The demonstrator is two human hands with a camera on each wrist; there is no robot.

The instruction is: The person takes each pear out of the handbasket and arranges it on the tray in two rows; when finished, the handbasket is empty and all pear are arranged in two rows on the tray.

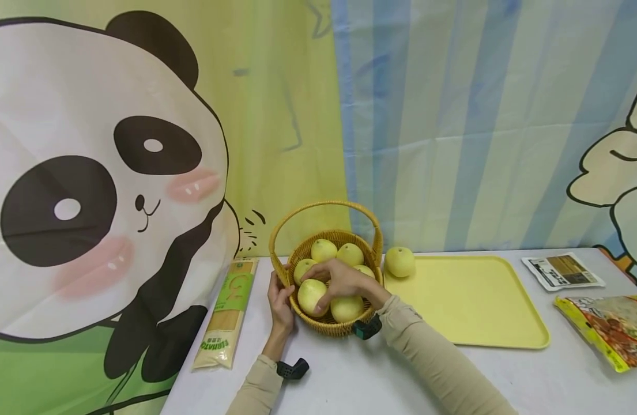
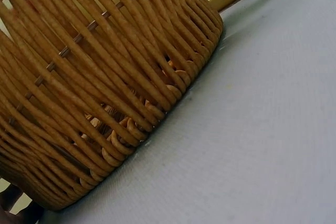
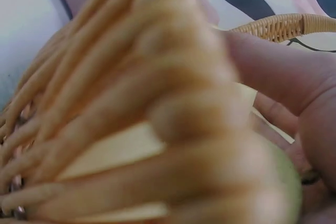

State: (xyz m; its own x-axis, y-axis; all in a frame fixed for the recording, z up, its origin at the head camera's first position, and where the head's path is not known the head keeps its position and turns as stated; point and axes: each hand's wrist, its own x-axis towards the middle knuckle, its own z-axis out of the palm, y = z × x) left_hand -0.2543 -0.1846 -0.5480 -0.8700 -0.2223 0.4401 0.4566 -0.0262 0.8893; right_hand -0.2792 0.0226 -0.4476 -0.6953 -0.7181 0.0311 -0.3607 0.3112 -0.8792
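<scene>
1. Nearest, the person's left hand touches the left side of the wicker basket, seemingly to steady it; its fingers are partly hidden, so whether they curl or lie flat cannot be told
2. The right hand reaches in from the right, thumb and fingers bent round a pale fruit at the near left inside the basket
3. The step in hand looks like placing or picking up that fruit; these views do not settle which
4. Letting go would call for the fruit to rest securely first, lifting for a firm grip and a straight rise
5. More fruits crowd around the held one, and the arched handle stands over the basket, leaving the right hand little room
6. A long noodle packet lies to the left; at the far right of the table are a colourful bag and, farther, a flat packet
7. Right of the basket lies a yellow tray, with a lone fruit at its far left corner that could roll if knocked
8. Farthest hangs a printed cloth, panda on the left, stripes towards the right
</scene>
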